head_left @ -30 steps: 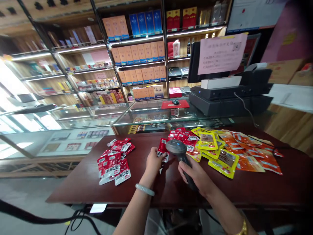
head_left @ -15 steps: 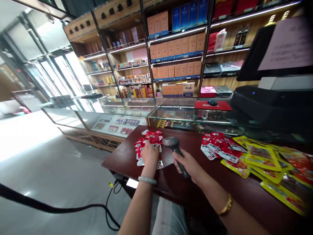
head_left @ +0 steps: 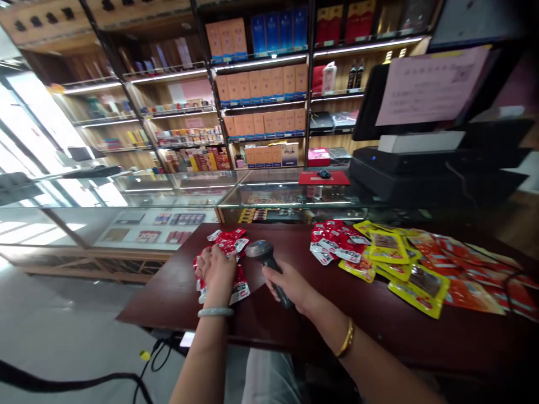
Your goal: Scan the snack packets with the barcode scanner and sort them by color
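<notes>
Left hand is over red packets, its grip unclear; right hand clasps a scanner.

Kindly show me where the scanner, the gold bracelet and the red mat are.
Scanner [head_left: 270, 262], head view: its neck, just below the scanning end.
Gold bracelet [head_left: 347, 337], head view: middle of its visible band.
Red mat [head_left: 311, 178], head view: bare left part of its surface.

No legible text: blurred print on pink sheet and red packets
</notes>
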A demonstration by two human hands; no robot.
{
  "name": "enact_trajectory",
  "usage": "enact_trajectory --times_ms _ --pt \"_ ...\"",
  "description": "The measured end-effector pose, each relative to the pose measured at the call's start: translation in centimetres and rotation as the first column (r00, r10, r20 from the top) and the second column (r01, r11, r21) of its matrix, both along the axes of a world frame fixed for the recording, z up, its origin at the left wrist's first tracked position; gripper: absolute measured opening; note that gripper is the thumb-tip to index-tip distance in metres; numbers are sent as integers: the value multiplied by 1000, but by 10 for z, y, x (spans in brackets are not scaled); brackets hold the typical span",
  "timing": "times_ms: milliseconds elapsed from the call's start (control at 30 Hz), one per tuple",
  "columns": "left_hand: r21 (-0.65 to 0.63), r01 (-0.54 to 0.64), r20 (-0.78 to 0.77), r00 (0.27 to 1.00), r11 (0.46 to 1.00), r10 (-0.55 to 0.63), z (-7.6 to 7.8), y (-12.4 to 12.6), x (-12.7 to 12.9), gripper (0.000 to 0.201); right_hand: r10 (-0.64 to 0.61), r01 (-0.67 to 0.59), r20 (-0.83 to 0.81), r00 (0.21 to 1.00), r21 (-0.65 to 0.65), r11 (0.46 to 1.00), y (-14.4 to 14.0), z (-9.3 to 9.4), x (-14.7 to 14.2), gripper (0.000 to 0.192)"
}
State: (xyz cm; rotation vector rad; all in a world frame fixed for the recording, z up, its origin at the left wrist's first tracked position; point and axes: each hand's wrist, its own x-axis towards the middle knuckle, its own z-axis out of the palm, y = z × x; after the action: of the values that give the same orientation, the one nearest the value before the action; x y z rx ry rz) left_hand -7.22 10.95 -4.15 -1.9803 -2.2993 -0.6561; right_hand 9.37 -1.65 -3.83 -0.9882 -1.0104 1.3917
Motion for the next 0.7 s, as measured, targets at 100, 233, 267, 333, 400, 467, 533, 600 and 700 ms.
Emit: enact_trajectory --times_ms 100,233,267,333,400,467,533,600,700 --pt "68 139 7 990 988 -140 11 -17 39 57 -63 63 -11 998 15 998 -15 2 22 44" --pt "40 434 -6 901 900 -434 16 -44 111 42 -195 195 -6 981 10 981 -43 3 60 46" --pt "12 489 1 872 872 -489 15 -50 130 41 -234 234 -11 972 4 972 -50 2 71 46" --pt "-45 571 16 821 819 -571 12 -59 168 40 -308 308 -31 951 -7 951 -65 -2 94 48" --pt "-79 631 11 774 771 -633 9 -64 203 38 -375 374 -54 926 -20 927 -79 -6 116 49" --pt "-97 663 -13 745 742 -667 5 -65 234 36 -433 431 -59 899 -46 901 -92 -9 135 50" --pt "-129 665 -39 738 736 -674 1 -62 258 36 -475 471 -59 878 -69 879 -104 -12 151 52" --pt "-167 651 -54 744 741 -666 -4 -58 273 39 -498 493 -58 866 -81 866 -114 -13 162 52" --pt "-171 626 -73 762 761 -643 -11 -52 281 46 -514 507 -50 857 -99 856 -123 -15 172 51"
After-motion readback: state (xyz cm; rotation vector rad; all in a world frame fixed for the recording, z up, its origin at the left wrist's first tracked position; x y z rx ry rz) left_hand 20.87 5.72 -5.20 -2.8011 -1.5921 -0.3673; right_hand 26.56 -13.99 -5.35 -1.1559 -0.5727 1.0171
